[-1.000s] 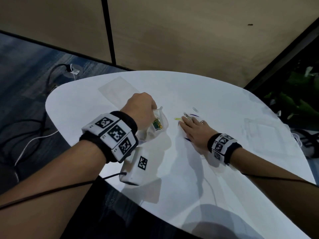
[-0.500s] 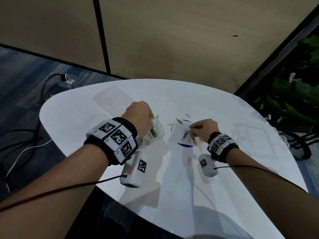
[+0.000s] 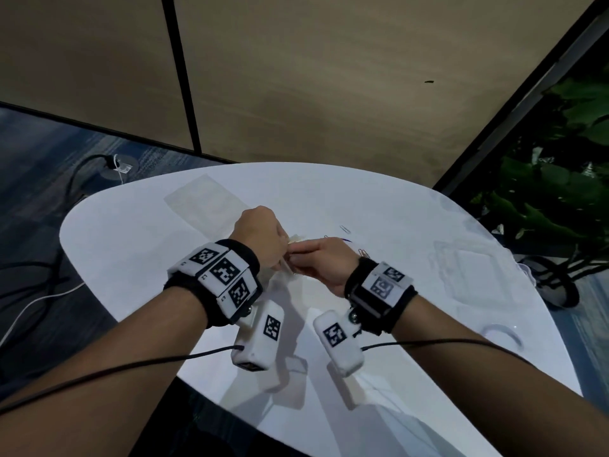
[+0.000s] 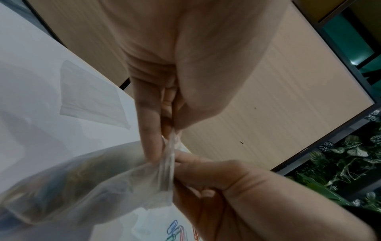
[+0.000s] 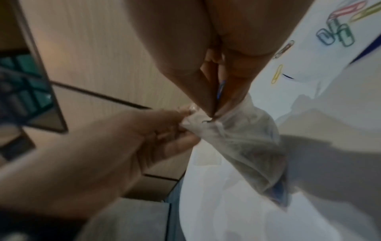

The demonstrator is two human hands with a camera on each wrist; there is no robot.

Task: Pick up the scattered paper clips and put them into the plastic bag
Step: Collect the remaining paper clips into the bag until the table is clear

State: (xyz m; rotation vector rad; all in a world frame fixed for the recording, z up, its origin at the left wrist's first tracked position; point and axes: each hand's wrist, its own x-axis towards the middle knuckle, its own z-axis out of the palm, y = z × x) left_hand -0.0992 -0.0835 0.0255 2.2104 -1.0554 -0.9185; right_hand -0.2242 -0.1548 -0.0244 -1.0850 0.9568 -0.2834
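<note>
A clear plastic bag (image 4: 82, 179) with several paper clips inside hangs over the white table (image 3: 131, 245). My left hand (image 3: 260, 235) pinches its rim (image 4: 167, 150) between thumb and fingers. My right hand (image 3: 319, 262) meets it at the bag's mouth (image 5: 206, 120) and pinches a blue paper clip (image 5: 221, 88) between its fingertips, right at the opening. Several loose coloured clips (image 5: 334, 34) lie on a white sheet just right of the hands, a yellow one (image 5: 277, 73) among them. In the head view a single clip (image 3: 345, 228) lies beyond the right hand, and the hands hide most of the bag.
A second flat clear bag (image 3: 204, 202) lies on the table at the back left. A clear plastic tray (image 3: 468, 268) and a clear ring (image 3: 501, 334) sit on the right side. Potted plants (image 3: 560, 192) stand off the right edge; cables (image 3: 39, 291) run on the floor at left.
My right hand has left the pile of clips and moved left to the bag's mouth with a clip pinched. The left hand still holds the bag.
</note>
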